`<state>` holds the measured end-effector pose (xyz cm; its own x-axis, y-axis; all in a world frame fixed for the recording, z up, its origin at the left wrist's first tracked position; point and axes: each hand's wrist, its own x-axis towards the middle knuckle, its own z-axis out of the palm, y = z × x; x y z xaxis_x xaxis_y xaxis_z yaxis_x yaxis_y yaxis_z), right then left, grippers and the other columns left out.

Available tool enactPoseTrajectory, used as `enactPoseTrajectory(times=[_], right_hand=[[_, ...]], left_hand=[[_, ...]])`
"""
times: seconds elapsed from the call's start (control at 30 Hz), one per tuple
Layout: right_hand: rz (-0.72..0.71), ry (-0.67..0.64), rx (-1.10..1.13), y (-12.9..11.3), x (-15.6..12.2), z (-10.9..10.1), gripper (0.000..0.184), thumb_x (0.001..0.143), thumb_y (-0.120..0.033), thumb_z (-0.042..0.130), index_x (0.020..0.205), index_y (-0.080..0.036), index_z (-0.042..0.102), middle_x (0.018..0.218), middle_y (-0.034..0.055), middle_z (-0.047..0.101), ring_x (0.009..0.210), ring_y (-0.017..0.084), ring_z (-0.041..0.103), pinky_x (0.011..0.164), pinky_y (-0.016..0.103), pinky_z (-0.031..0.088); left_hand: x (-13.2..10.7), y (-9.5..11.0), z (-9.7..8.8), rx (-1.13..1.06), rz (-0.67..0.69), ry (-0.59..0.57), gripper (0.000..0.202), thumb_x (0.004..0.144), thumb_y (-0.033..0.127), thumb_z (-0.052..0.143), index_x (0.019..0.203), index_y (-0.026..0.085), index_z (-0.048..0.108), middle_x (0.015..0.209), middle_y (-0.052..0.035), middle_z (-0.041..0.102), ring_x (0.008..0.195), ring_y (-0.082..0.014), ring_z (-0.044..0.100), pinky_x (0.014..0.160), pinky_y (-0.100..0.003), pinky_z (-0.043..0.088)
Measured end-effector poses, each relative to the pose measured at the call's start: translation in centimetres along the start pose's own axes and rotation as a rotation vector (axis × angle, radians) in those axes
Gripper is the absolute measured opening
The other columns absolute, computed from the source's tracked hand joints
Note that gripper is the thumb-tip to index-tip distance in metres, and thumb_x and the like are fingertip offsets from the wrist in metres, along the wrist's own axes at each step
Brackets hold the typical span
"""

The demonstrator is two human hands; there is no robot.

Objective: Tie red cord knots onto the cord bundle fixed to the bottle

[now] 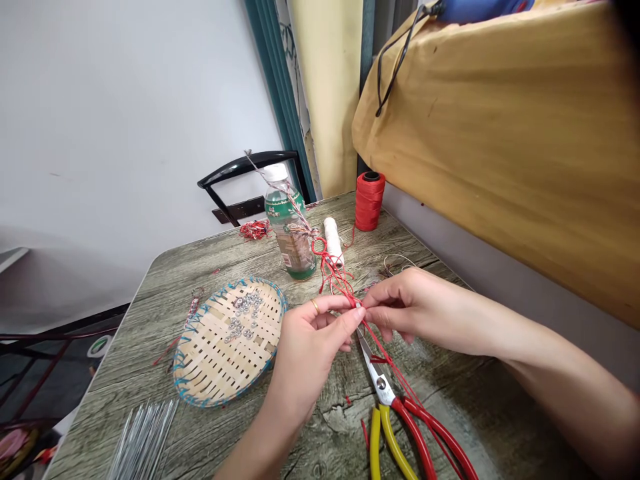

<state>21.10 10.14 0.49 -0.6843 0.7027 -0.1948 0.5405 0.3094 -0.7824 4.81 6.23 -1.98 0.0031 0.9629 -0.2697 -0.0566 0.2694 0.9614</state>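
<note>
Red cords point(340, 281) run from a red ring point(319, 246) tied at the bottle down to my hands, with loose ends trailing on toward the table's near side. My left hand point(320, 327), a ring on one finger, pinches the cords between thumb and forefinger. Close beside it, the thumb and forefinger of my right hand point(395, 307) are closed on the same cords. Beneath my hands lie scissors point(383, 387) with red handles, and yellow handles point(387, 440) of another tool are next to them. The exact knot is hidden by my fingertips.
A bottle point(295, 247) with a white cap stands ahead, twisted cord around it. A woven bamboo tray point(210, 360) with several small metal beads lies left, near thin metal rods point(143, 440). A white spool point(333, 240) and a red thread spool point(370, 203) are behind.
</note>
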Motion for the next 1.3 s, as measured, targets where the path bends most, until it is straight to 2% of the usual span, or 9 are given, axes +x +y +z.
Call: enactPoseTrajectory(times=[0.13, 0.3, 0.43, 0.57, 0.77, 0.9, 1.0, 1.1, 1.3], right_hand=[[0.019, 0.045, 0.013, 0.1, 0.1, 0.3, 0.023, 0.079, -0.019, 0.041, 0.072, -0.014, 0.062, 0.058, -0.0019, 0.055, 0.049, 0.008, 0.044, 0.044, 0.019, 0.027], [0.024, 0.123, -0.075, 0.0, 0.3, 0.5, 0.019, 0.077, -0.021, 0.044, 0.065, -0.016, 0.058, 0.052, -0.0046, 0.046, 0.048, 0.007, 0.038, 0.043, 0.019, 0.024], [0.019, 0.189, -0.153, -0.5, 0.2, 0.7, 0.017, 0.075, -0.02, 0.046, 0.063, -0.016, 0.058, 0.05, -0.0056, 0.045, 0.047, 0.006, 0.035, 0.045, 0.018, 0.025], [0.027, 0.2, -0.175, -0.8, 0.1, 0.7, 0.017, 0.075, -0.02, 0.047, 0.064, -0.017, 0.059, 0.049, -0.0057, 0.044, 0.047, 0.006, 0.035, 0.044, 0.018, 0.024], [-0.01, 0.127, -0.114, -0.1, 0.3, 0.3, 0.02, 0.078, -0.021, 0.044, 0.069, -0.015, 0.06, 0.054, -0.0045, 0.044, 0.049, 0.007, 0.035, 0.045, 0.019, 0.025], [-0.028, -0.036, 0.08, 0.4, 0.4, -0.7, 0.019, 0.08, -0.021, 0.042, 0.075, -0.014, 0.059, 0.061, -0.0025, 0.05, 0.054, 0.008, 0.044, 0.048, 0.018, 0.034], [-0.011, -0.076, 0.217, 0.6, 0.3, -1.5, 0.018, 0.082, -0.026, 0.045, 0.081, -0.014, 0.059, 0.065, -0.0009, 0.053, 0.057, 0.008, 0.049, 0.052, 0.018, 0.04], [0.03, -0.021, 0.282, 1.0, 0.3, -2.2, 0.021, 0.081, -0.032, 0.049, 0.084, -0.014, 0.059, 0.065, -0.0007, 0.054, 0.055, 0.007, 0.048, 0.049, 0.017, 0.039], [0.063, 0.264, 0.259, 1.5, 0.8, -2.7, 0.019, 0.08, -0.029, 0.051, 0.079, -0.012, 0.059, 0.065, 0.0001, 0.053, 0.055, 0.007, 0.047, 0.048, 0.018, 0.037]], left_hand=[[0.0, 0.0, 0.0, 0.05, 0.015, 0.034, 0.017, 0.066, 0.028, 0.068, 0.077, 0.014, 0.068, 0.057, 0.0022, 0.06, 0.05, -0.0068, 0.048, 0.047, -0.018, 0.042], [0.0, 0.2, -0.1, 0.073, 0.001, 0.058, 0.014, 0.066, 0.025, 0.067, 0.074, 0.013, 0.067, 0.066, -0.0008, 0.064, 0.054, -0.0075, 0.049, 0.05, -0.019, 0.043], [0.0, 0.3, 0.0, 0.052, -0.016, 0.045, 0.009, 0.067, 0.021, 0.065, 0.068, 0.013, 0.063, 0.06, 0.0019, 0.058, 0.052, -0.0064, 0.048, 0.049, -0.018, 0.042], [0.0, 0.2, 0.1, 0.043, -0.008, 0.035, 0.009, 0.068, 0.019, 0.063, 0.063, 0.013, 0.058, 0.056, 0.0037, 0.054, 0.05, -0.0059, 0.047, 0.048, -0.017, 0.042], [0.4, 0.1, -0.2, 0.041, 0.009, -0.029, 0.013, 0.067, 0.026, 0.066, 0.07, 0.013, 0.062, 0.068, 0.0002, 0.061, 0.058, -0.0082, 0.052, 0.052, -0.019, 0.046], [0.8, 0.4, -1.1, 0.134, -0.013, -0.115, 0.012, 0.066, 0.024, 0.068, 0.071, 0.014, 0.063, 0.067, 0.0, 0.06, 0.057, -0.0082, 0.05, 0.051, -0.019, 0.045], [1.0, 0.6, -1.8, 0.17, 0.026, -0.093, 0.012, 0.067, 0.026, 0.067, 0.07, 0.015, 0.063, 0.065, 0.0005, 0.058, 0.056, -0.0081, 0.048, 0.05, -0.018, 0.043], [1.1, 1.0, -2.5, 0.159, 0.08, -0.022, 0.013, 0.067, 0.027, 0.067, 0.071, 0.015, 0.063, 0.069, 0.0, 0.058, 0.058, -0.0084, 0.047, 0.049, -0.018, 0.042], [1.4, 1.7, -3.6, 0.111, 0.119, 0.132, 0.017, 0.065, 0.029, 0.069, 0.072, 0.016, 0.062, 0.071, 0.002, 0.056, 0.051, -0.0056, 0.043, 0.045, -0.016, 0.038]])
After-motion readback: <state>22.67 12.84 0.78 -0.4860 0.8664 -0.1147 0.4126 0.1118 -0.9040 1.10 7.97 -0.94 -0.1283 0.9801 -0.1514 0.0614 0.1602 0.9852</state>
